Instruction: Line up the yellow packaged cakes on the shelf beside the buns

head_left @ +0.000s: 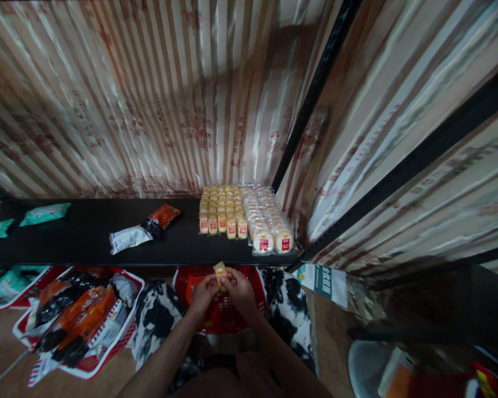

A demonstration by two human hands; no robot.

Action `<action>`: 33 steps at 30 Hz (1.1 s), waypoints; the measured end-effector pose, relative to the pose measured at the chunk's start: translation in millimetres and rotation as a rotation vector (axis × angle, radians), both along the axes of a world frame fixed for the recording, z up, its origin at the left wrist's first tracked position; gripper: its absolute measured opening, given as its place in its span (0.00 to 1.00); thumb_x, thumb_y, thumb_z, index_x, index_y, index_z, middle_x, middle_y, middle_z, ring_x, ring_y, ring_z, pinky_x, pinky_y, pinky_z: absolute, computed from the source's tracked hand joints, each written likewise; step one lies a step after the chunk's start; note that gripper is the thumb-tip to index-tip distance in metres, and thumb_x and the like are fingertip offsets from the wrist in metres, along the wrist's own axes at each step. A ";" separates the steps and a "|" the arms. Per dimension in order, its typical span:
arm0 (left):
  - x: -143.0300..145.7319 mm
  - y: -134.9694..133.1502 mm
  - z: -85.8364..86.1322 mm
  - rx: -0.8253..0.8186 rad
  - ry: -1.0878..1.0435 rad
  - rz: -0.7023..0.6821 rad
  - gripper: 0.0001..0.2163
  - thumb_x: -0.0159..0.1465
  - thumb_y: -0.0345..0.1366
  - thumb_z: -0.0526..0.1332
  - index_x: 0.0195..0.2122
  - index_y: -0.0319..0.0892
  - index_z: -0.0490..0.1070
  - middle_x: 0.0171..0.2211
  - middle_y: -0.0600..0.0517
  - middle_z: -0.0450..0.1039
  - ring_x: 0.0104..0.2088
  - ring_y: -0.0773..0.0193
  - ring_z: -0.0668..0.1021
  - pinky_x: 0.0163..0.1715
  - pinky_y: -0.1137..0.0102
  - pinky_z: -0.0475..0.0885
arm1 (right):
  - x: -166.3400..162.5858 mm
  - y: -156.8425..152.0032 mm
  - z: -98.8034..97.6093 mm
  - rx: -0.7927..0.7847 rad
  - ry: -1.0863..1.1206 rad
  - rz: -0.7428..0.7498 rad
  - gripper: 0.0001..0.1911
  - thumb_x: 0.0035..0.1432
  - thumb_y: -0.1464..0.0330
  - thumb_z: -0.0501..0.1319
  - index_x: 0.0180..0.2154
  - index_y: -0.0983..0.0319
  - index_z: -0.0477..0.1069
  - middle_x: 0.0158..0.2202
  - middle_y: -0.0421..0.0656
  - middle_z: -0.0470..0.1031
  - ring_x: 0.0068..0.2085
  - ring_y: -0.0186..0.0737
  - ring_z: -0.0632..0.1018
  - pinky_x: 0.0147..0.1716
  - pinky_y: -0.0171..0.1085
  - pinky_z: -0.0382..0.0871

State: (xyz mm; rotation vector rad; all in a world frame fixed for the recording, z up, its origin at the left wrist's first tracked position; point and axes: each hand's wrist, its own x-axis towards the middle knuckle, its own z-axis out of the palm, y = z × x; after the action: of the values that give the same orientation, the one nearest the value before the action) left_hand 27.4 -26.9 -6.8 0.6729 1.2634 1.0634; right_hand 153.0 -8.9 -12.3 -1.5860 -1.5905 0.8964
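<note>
Your left hand point(203, 294) and right hand point(240, 293) pinch the yellow packet point(219, 270), its far end jutting beyond your grip, near the black shelf's point(78, 240) front edge.

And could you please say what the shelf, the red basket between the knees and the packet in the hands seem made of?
Shelf: perhaps painted metal or coated board, from its smooth, dull black surface. Red basket: likely moulded plastic, evenly coloured with a slotted wall. Packet: probably plastic film, faintly shiny with lighter patches; too small for certainty.
</note>
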 end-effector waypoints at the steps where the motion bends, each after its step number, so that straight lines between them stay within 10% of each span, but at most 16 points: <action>1: 0.7 1.7 0.2 0.020 0.039 0.001 0.19 0.44 0.40 0.67 0.37 0.38 0.72 0.22 0.55 0.70 0.20 0.72 0.69 0.21 0.76 0.62 | -0.3 1.7 -0.2 0.008 0.016 -0.002 0.16 0.53 0.61 0.56 0.42 0.59 0.73 0.35 0.43 0.77 0.29 0.38 0.76 0.31 0.35 0.70; 33: 10.9 94.8 8.9 0.160 0.309 0.115 0.14 0.52 0.30 0.63 0.41 0.43 0.72 0.38 0.49 0.73 0.36 0.63 0.75 0.34 0.73 0.70 | -7.7 68.7 15.0 0.239 0.015 0.011 0.23 0.54 0.73 0.49 0.52 0.63 0.66 0.46 0.50 0.72 0.38 0.39 0.76 0.44 0.41 0.72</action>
State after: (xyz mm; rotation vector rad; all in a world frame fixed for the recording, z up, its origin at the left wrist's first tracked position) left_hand 38.3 68.0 2.0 0.9217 1.5066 1.1955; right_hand 145.3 59.7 2.8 -1.4014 -1.6309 0.6928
